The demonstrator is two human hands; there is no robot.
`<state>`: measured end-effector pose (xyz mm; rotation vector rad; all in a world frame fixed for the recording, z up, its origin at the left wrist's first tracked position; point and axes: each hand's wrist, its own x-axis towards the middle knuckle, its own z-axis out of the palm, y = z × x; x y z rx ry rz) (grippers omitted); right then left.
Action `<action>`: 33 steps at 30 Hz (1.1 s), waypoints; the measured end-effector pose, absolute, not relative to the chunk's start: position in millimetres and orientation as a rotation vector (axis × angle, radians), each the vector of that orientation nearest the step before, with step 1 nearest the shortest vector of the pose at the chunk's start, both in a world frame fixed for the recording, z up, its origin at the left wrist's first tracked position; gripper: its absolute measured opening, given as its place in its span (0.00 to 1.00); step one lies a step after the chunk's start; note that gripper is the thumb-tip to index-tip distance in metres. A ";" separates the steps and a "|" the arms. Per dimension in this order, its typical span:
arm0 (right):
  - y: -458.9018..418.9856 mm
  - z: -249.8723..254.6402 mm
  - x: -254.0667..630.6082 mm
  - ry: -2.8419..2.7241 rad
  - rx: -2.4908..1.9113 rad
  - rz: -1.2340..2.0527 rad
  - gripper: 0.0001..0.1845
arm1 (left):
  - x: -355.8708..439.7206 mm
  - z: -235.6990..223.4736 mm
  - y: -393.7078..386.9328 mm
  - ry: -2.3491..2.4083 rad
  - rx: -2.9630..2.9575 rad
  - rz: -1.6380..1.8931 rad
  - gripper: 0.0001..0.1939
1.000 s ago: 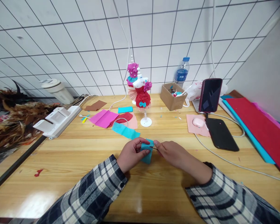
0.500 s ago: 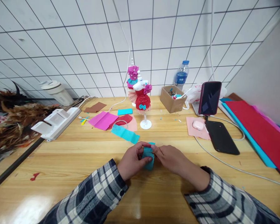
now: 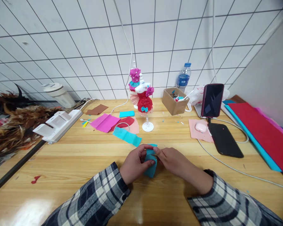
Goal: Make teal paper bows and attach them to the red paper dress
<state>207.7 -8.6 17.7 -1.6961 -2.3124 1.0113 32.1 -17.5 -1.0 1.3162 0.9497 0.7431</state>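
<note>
My left hand [image 3: 135, 164] pinches a folded piece of turquoise crepe paper [image 3: 151, 169] between thumb and fingers, above the table in front of me. Close against its right side, my right hand [image 3: 173, 160] is closed around small scissors [image 3: 155, 155]; only a thin bit of metal shows at the paper, the rest being hidden by the fingers. The paper is parted where the metal meets it. Just beyond my hands lies a turquoise strip [image 3: 127, 137]. Past it a small dress form in a red paper dress [image 3: 145, 102] stands on a white base, with a second decorated one behind.
Magenta paper [image 3: 105, 122], a folded turquoise piece [image 3: 126, 114] and brown paper [image 3: 97, 109] lie to the left. A power strip [image 3: 58, 125] and feathers [image 3: 21, 116] are farther left. Rightward are a cardboard box [image 3: 175, 105], phones [image 3: 225, 139], a cable and coloured sheets [image 3: 261, 131].
The scissors have gone deeper into the turquoise paper, whose lower part now bends down and away. Both hands sit slightly lower in view, as the camera has tilted a little.
</note>
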 end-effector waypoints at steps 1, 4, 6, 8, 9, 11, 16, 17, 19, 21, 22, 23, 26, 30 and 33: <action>-8.8 17.9 207.3 -2.317 -1.693 1.009 0.38 | 32.3 -1.4 -18.0 0.956 1.323 0.740 0.19; -8.9 18.1 206.7 -2.333 -1.711 0.994 0.39 | 32.2 -3.5 -18.8 0.959 1.341 0.738 0.20; -8.6 17.9 206.9 -2.349 -1.725 0.976 0.39 | 31.8 -4.9 -18.7 0.947 1.345 0.742 0.21; -8.3 17.2 206.9 -2.367 -1.734 0.963 0.39 | 31.9 -5.4 -18.7 0.940 1.353 0.743 0.21; -8.2 16.8 206.7 -2.375 -1.737 0.959 0.39 | 32.3 -5.5 -18.8 0.942 1.360 0.741 0.21; -8.0 15.8 206.0 -2.383 -1.738 0.949 0.39 | 33.9 -5.4 -19.6 0.956 1.385 0.732 0.21; -5.2 15.9 210.7 -2.356 -1.717 0.958 0.38 | 32.7 -6.9 -17.9 0.987 1.429 0.715 0.24; -3.6 16.6 214.1 -2.328 -1.698 0.984 0.39 | 28.8 -6.6 -15.3 1.005 1.431 0.704 0.26; 0.6 18.1 222.1 -2.245 -1.645 1.022 0.40 | 15.9 -3.9 -6.8 1.070 1.456 0.654 0.30; 4.7 18.6 228.6 -2.157 -1.609 0.968 0.39 | -2.4 2.0 4.7 1.166 1.523 0.560 0.35; 6.5 18.1 229.8 -2.124 -1.606 0.914 0.36 | -12.5 5.8 10.9 1.185 1.554 0.500 0.39; 8.0 16.9 229.2 -2.109 -1.601 0.857 0.31 | -22.5 9.9 16.9 1.190 1.576 0.448 0.41; 11.3 10.3 217.7 -2.191 -1.542 0.715 0.21 | -48.6 20.2 31.8 1.211 1.629 0.399 0.36; 17.1 1.7 199.6 -2.384 -1.564 0.533 0.14 | -65.9 19.6 37.5 1.433 1.905 0.595 0.23; 22.0 0.9 196.3 -2.196 -1.673 0.475 0.15 | -59.1 8.0 28.1 1.451 2.163 0.562 0.21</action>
